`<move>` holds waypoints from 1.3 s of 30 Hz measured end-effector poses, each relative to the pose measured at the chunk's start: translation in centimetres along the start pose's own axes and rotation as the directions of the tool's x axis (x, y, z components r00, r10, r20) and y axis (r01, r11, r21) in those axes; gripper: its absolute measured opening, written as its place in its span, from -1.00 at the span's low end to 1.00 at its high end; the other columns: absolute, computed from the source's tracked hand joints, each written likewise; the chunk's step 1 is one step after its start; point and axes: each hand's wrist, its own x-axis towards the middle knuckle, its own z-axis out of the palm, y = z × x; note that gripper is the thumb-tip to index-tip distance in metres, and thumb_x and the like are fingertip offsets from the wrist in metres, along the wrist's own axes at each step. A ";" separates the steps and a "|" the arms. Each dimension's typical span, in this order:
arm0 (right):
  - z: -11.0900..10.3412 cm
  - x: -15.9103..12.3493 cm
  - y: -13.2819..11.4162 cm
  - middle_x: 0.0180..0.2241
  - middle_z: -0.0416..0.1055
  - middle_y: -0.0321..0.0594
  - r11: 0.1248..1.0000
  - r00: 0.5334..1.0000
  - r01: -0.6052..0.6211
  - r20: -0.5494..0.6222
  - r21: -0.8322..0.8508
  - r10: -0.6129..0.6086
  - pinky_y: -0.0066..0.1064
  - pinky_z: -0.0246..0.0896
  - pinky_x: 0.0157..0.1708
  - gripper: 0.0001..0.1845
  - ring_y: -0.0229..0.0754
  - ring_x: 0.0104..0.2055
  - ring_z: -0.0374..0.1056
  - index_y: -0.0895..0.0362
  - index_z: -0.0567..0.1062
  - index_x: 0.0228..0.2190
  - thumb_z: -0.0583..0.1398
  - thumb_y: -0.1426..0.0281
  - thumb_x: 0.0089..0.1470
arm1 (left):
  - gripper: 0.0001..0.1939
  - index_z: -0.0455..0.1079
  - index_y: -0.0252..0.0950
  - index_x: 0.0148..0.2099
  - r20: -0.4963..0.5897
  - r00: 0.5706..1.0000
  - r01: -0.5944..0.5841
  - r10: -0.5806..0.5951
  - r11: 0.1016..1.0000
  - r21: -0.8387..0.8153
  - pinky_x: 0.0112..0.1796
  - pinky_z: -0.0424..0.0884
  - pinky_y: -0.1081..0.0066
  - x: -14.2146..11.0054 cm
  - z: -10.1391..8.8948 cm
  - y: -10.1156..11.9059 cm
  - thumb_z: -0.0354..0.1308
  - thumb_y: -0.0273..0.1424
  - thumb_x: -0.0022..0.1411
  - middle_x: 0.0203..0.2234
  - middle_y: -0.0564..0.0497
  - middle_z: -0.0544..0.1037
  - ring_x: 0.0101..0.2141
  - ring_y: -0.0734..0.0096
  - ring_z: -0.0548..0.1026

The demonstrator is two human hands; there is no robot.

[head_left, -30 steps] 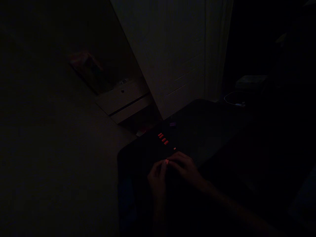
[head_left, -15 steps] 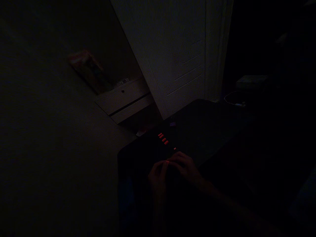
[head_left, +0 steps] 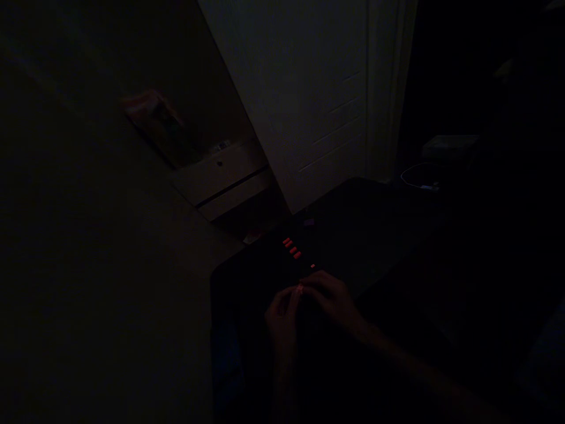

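The scene is very dark. My left hand (head_left: 282, 313) and my right hand (head_left: 332, 296) meet over the near part of a dark table (head_left: 353, 235), fingertips pinched together. Between them sits a small glowing red piece (head_left: 300, 289), mostly covered by the fingers; its kind cannot be made out. Just beyond my right hand lies a tiny pale-red piece (head_left: 313, 266). Farther off, several short red bars (head_left: 293, 250) lie in a slanting row on the tabletop.
A small purple object (head_left: 309, 222) is near the table's far edge. Behind stand a pale door (head_left: 309, 106) and a drawer unit (head_left: 229, 176). To the right are a white cable (head_left: 412, 169) and a box-like object (head_left: 450, 144).
Both hands stay nearly in place. More of the glowing red piece shows between the fingertips, with my right fingers slightly shifted. The bars on the table have not moved.
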 end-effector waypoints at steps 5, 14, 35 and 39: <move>0.0 0.1 -0.1 -0.20 0.61 -0.17 0.998 0.998 -0.058 0.010 -0.039 0.058 -0.29 0.43 -0.12 -0.86 -0.09 -0.16 0.54 0.06 0.65 -0.17 0.27 0.35 0.27 | -0.75 0.61 -0.32 -0.27 -0.027 1.000 -0.003 0.003 1.000 0.009 -0.17 0.56 0.28 -0.1 0.0 0.1 0.41 -0.23 0.11 -0.34 -0.08 0.69 -0.26 0.20 0.64; 0.0 0.2 -0.1 -0.21 0.63 -0.19 0.997 0.997 -0.072 0.032 -0.042 0.073 -0.29 0.41 -0.10 -0.85 -0.09 -0.16 0.55 0.06 0.65 -0.21 0.24 0.37 0.28 | -0.73 0.60 -0.31 -0.26 -0.014 1.000 0.010 -0.010 0.999 -0.035 -0.15 0.56 0.27 0.0 0.1 0.0 0.43 -0.22 0.09 -0.33 -0.09 0.69 -0.25 0.19 0.65; -0.2 0.3 -0.8 -0.28 0.62 -0.19 0.999 0.998 -0.047 0.049 -0.026 0.049 -0.29 0.41 -0.15 -0.84 -0.10 -0.22 0.54 0.07 0.63 -0.30 0.25 0.31 0.28 | -0.73 0.63 -0.30 -0.20 0.019 1.000 0.015 -0.014 1.000 -0.017 -0.07 0.52 0.23 0.1 -0.4 -0.5 0.41 -0.22 0.12 -0.25 -0.10 0.70 -0.18 0.17 0.64; -0.3 0.2 -0.7 -0.28 0.62 -0.20 0.998 0.996 -0.061 0.069 -0.001 0.061 -0.31 0.40 -0.14 -0.87 -0.11 -0.21 0.54 0.08 0.63 -0.31 0.27 0.35 0.26 | -0.78 0.64 -0.28 -0.28 0.016 0.999 -0.030 0.029 0.999 0.033 -0.09 0.50 0.26 0.1 -0.5 -0.4 0.39 -0.22 0.14 -0.30 -0.06 0.69 -0.21 0.19 0.62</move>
